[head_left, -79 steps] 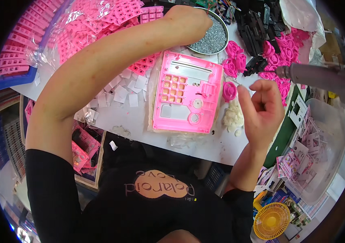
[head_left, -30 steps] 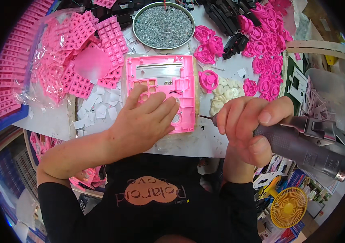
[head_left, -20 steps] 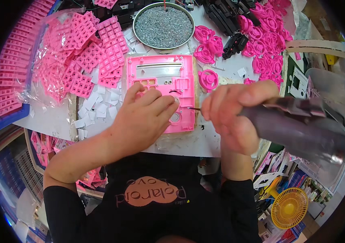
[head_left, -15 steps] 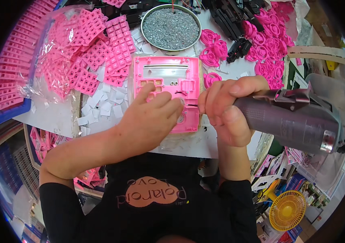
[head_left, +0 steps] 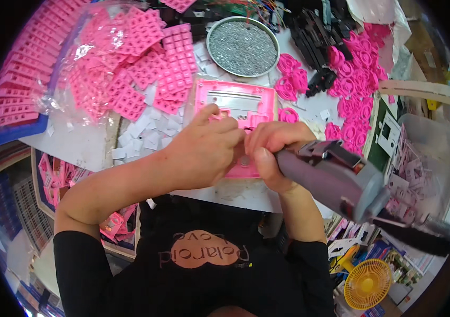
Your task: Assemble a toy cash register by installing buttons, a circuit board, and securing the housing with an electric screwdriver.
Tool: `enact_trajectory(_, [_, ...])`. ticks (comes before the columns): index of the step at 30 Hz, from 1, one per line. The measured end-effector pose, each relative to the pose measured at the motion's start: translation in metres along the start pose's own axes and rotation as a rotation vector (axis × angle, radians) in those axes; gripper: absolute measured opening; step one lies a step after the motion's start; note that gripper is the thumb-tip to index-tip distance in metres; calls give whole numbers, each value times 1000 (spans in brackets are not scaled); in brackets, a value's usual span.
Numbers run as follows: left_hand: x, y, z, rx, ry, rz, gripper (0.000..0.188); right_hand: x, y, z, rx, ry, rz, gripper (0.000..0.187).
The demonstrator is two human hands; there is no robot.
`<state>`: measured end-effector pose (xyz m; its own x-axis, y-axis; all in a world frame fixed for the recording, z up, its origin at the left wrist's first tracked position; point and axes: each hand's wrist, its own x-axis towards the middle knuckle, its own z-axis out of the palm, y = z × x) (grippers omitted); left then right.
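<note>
A pink plastic casing (head_left: 267, 99) lies in front of me, with a clear window strip at its far end. My left hand (head_left: 209, 145) rests over its left and near part, the index finger bent and the other fingers curled in. Whatever those fingertips pinch is hidden. My right hand (head_left: 278, 148) is wrapped round the front of a grey electric screwdriver (head_left: 325, 177). The tool slants, its back end down to the right. Its tip is hidden where the two hands meet over the casing.
A round tray (head_left: 209, 48) full of screws stands beyond the casing. Pink keypads (head_left: 177, 63), partly bagged, lie left above white paper squares (head_left: 143, 134). Pink rings (head_left: 349, 100) and black parts (head_left: 309, 45) are heaped right. A clear bin (head_left: 449, 158) and yellow fan (head_left: 367, 283) sit further right.
My right hand has moved left, bringing the screwdriver up against my left hand. The tool's back end has swung down and nearer to me. The whole view has shifted slightly.
</note>
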<state>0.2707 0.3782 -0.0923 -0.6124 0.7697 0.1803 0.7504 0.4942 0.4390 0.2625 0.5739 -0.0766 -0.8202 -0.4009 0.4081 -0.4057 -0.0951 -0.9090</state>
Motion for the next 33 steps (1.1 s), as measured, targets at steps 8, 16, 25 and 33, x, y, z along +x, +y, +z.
enact_trajectory(8, [-3, -8, 1, -64, 142, 76, 21, 19, -5, -18, 295, 48, 35, 30])
enact_trajectory(16, [-30, -78, -36, 254, 337, -491, 17, 40, -46, -55, 283, 213, -26, 43])
enact_trajectory(25, [-29, -31, -52, -230, 521, -467, 13, 23, -46, -18, -620, 304, -205, 57])
enact_trajectory(33, [-59, 12, -45, -683, 292, -688, 31, 27, -7, -5, -406, -377, 327, 21])
